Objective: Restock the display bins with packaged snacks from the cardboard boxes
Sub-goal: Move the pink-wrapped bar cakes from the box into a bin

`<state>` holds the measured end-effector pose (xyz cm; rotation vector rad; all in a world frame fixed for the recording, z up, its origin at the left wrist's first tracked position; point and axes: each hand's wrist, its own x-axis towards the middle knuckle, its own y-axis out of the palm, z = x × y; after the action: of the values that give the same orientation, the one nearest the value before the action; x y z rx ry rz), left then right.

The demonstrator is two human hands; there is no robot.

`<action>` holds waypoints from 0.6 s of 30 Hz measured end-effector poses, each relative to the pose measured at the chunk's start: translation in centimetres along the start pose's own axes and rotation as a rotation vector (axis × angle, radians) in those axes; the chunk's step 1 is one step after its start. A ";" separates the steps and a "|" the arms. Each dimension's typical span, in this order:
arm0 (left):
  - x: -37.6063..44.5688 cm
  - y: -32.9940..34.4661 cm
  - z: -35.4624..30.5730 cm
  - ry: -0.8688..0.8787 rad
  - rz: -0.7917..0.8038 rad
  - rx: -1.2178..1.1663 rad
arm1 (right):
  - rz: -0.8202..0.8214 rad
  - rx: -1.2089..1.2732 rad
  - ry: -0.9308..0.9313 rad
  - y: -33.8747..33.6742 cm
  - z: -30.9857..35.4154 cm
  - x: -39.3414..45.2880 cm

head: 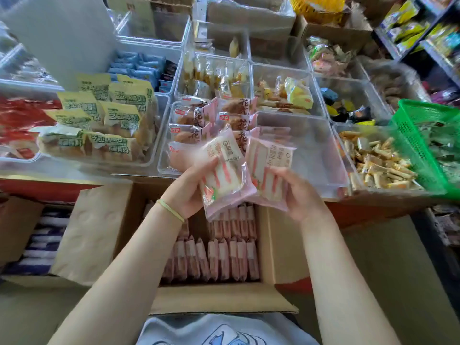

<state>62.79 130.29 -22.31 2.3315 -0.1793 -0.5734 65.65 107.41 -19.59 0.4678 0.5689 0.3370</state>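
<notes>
Both hands, left hand [188,189] and right hand [297,192], each grip 1 pink sandwich pack [224,168], print blurred.

You are looking at a brightly, evenly lit scene; the light is soft and seems to come from above, so shadows are faint, the darkest lying inside the open cardboard box [271,247] below your hands. Pale glare washes over the clear plastic bins [302,155] beyond that box, and the white panel [62,33] far up and left of it is nearly blown out. The pink-wrapped sandwich packs [225,170] just above the box are smeared by motion blur, their print hard to read. Farther from the box, straight edges bow with wide-angle distortion, and the green basket [423,145] to its upper right is soft.
</notes>
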 end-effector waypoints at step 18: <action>18.7 10.5 4.6 0.209 -0.627 0.638 | -0.535 -1.199 -0.188 -20.1 9.8 10.4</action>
<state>77.78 114.39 -24.73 3.0622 0.5685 -0.6209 83.11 91.72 -27.05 -0.7952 0.2127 0.0727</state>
